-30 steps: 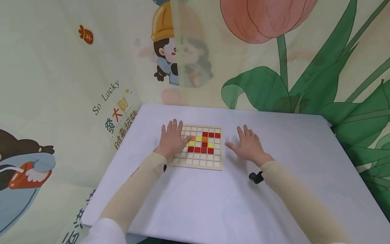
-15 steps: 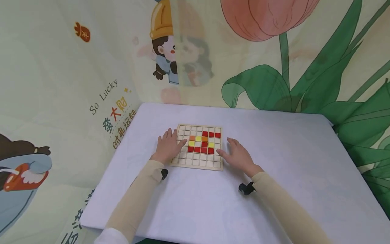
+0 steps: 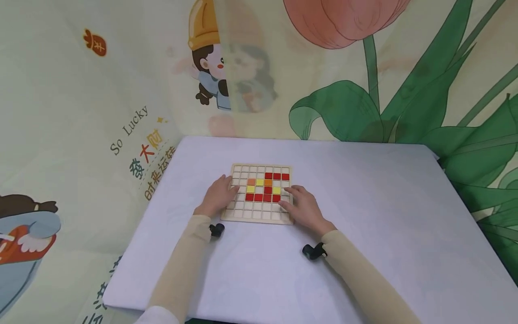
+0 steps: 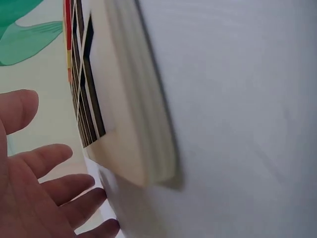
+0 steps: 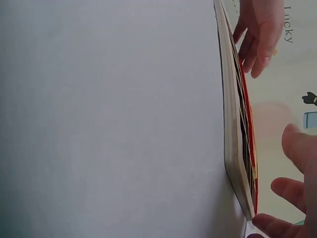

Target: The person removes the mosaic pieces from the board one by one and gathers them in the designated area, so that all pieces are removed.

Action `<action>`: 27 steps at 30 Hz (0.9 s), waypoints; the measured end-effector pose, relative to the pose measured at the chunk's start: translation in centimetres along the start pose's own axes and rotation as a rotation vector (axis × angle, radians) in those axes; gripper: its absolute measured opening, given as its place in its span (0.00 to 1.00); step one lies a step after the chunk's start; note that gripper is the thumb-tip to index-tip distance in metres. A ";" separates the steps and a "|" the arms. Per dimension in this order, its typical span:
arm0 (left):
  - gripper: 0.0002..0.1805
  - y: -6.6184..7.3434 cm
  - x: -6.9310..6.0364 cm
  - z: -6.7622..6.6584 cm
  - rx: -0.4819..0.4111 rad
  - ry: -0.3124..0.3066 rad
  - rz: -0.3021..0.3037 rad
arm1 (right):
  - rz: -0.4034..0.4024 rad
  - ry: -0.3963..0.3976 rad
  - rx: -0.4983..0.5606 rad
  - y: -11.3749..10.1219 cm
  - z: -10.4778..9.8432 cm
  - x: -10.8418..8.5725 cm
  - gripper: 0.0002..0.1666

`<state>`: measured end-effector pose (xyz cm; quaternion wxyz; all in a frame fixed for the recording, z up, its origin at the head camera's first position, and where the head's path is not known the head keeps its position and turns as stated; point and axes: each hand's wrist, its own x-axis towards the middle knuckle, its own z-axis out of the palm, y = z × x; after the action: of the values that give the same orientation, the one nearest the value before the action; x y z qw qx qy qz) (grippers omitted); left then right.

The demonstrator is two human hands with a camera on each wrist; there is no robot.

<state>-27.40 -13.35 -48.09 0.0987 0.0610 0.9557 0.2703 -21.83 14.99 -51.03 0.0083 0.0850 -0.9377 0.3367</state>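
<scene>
A square wooden grid board (image 3: 256, 221) lies flat on the white table. Red tiles (image 3: 268, 190), yellow tiles (image 3: 260, 182) and orange tiles (image 3: 268, 182) fill some cells; the rest are pale. At the board's left edge is my left hand (image 3: 218, 196), its thumb over the board. In the left wrist view its fingers (image 4: 59, 188) are spread beside the board's corner, gripping nothing. Along the right edge hovers my right hand (image 3: 306, 209), thumb and fingertips over the board's side. The right wrist view shows its fingers loosely extended; contact with the board cannot be made out.
A white-covered table (image 3: 364, 202) stretches out around the board. Behind it hangs a printed cloth (image 3: 332, 108) with a tulip and leaves. Another printed backdrop (image 3: 81, 135) stands close to the table's left side. Each wrist wears a small black camera (image 3: 313, 252).
My right hand has moved left from beside the board to its right edge. My left hand has drawn back off the cells to the left edge. The board and tiles keep their arrangement.
</scene>
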 end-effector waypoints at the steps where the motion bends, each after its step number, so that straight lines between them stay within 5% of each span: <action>1: 0.35 -0.1 0.1 0.0 -0.018 -0.004 0.004 | 0.000 0.003 0.002 -0.1 0.1 0.1 0.34; 8: 0.31 -0.9 0.5 -0.3 -0.151 -0.042 -0.019 | 0.025 0.026 0.057 -0.3 1.3 0.6 0.27; 17: 0.32 -2.0 0.9 -0.3 -0.083 -0.155 0.061 | 0.048 0.100 0.146 -0.5 2.0 1.1 0.19; 27: 0.31 -3.5 -0.1 0.1 -0.289 -0.074 0.071 | 0.034 0.173 0.105 -0.7 3.1 0.8 0.17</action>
<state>-27.46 -16.25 -49.98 0.1320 0.0897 0.8999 0.4059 -22.35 12.35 -52.92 0.0792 0.0399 -0.9158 0.3917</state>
